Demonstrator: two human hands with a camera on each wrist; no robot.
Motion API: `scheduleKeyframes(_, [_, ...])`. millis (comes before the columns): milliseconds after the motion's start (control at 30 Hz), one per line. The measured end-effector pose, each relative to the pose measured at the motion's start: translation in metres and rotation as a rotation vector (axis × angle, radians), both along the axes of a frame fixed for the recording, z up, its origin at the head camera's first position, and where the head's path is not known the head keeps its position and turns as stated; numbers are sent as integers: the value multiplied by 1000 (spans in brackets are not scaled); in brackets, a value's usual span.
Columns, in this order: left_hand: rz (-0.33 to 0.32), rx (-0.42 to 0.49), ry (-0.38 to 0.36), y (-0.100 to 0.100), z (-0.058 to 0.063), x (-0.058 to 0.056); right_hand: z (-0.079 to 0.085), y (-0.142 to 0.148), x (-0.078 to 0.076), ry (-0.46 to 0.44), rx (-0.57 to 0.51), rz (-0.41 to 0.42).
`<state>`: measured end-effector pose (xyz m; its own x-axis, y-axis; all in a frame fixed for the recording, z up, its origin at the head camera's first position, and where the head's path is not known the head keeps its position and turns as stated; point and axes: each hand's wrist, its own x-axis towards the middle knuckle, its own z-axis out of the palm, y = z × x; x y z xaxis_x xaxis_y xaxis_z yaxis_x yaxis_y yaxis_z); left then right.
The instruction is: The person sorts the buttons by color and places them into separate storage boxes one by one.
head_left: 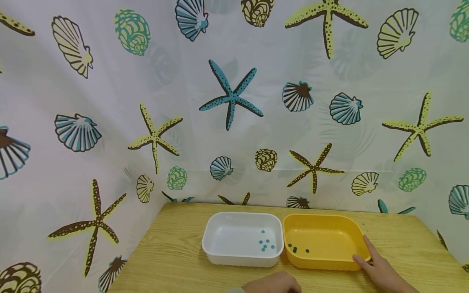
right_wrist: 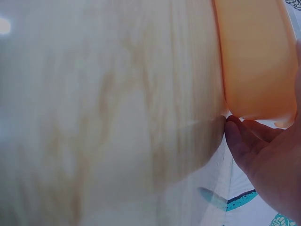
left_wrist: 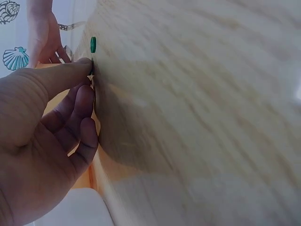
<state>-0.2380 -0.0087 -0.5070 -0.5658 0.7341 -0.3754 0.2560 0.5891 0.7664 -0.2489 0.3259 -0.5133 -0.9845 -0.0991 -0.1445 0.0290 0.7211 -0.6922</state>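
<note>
In the head view my left hand (head_left: 272, 283) is low in front of the two tubs, its fingertips hidden. The left wrist view shows this left hand (left_wrist: 51, 117) with curled fingers and its thumb tip right at the table surface. I cannot tell whether a disc is between the fingertips. Just past the thumb, a small green disc (left_wrist: 93, 44) appears on edge at the table. My right hand (head_left: 381, 268) touches the right front corner of the yellow tub (head_left: 326, 264), thumb and forefinger spread along its rim. Close by, the right hand (right_wrist: 268, 150) has its fingertips against the tub's end.
Left of the yellow tub and right up against it stands a white tub (head_left: 242, 260) holding several blue-green discs (head_left: 267, 241). Several dark green discs (head_left: 294, 249) lie at the yellow tub's left end. A curtain (head_left: 234, 154) printed with shells and starfish surrounds the wooden table (head_left: 176, 252).
</note>
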Motion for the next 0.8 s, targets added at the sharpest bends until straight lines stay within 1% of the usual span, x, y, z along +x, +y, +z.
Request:
scheduleKeyframes(67, [19,-6,-7,-2,0,0,0,0,0,3,5,2])
scheduleKeyframes(133, [16,-12,6,-3,2,-1,0,0,0,3,5,4])
scheduleKeyframes(300, [1,-35,63,-7,5,-2,1,0,0,-2,-5,4])
scheduleKeyframes(433, [11,-42,71,-10,6,-2,0,1,0,2,-6,5])
scheduleKeyframes(533, [18,-33,54,-14,7,-2,-1,1,0,6,1,7])
scheduleKeyframes(800, [-8,1,63,-22,4,-6,-1,2,-2,-4,4,2])
